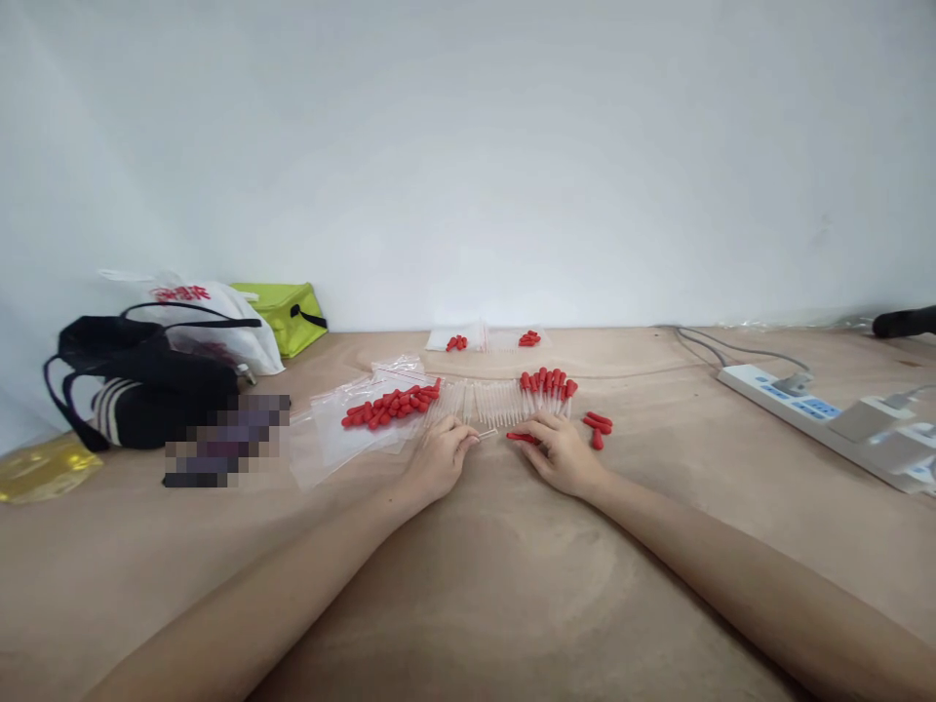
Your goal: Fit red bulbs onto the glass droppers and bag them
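Note:
My left hand point(442, 456) pinches a thin clear dropper tube point(487, 433), which points to the right. Facing it, my right hand point(562, 454) holds a red rubber bulb point(521, 437) between thumb and fingers. A small gap separates tube and bulb. Just beyond my hands lies a row of clear dropper tubes point(497, 401). To its right, droppers with red bulbs fitted point(547, 382) lie side by side. A few loose red bulbs point(598, 423) rest right of my right hand. A heap of red bulbs point(391, 406) sits on a clear plastic bag point(322, 444) at the left.
Bags with a few red bulbs point(457, 343) lie near the wall. At the left stand a black bag point(146, 366), a white plastic bag point(249, 336) and a lime-green box-shaped bag point(289, 312). A power strip point(775, 395) with plugs and cables lies at the right.

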A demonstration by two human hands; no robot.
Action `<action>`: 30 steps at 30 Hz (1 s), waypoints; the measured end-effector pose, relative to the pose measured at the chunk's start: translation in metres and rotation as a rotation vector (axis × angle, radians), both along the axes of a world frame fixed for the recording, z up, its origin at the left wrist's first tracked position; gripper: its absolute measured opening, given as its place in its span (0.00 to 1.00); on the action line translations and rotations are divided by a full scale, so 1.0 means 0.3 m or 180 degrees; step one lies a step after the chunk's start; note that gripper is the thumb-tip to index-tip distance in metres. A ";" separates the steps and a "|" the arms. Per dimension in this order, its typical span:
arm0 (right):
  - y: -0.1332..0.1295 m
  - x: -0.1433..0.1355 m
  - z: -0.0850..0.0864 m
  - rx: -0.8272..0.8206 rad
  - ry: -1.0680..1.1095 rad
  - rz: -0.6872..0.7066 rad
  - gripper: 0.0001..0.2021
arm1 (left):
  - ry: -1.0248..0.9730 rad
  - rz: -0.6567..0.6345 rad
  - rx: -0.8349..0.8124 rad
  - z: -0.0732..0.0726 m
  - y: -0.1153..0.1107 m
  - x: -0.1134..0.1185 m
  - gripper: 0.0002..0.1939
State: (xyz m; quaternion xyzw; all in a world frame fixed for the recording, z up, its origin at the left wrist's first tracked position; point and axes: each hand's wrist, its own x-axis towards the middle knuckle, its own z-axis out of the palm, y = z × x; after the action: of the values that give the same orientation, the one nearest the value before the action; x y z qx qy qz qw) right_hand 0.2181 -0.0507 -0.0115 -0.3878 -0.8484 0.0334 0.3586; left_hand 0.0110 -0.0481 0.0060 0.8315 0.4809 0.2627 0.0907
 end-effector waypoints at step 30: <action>-0.014 -0.026 0.018 -0.0399 0.0757 0.0641 0.06 | 0.0038 -0.0777 0.0797 -0.008 -0.001 -0.007 0.10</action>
State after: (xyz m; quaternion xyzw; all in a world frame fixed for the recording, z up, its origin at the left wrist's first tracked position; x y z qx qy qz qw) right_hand 0.2104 -0.0550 -0.0061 -0.3158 -0.8308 0.1677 0.4264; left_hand 0.0088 -0.0484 0.0034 0.8901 0.3404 0.3027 0.0148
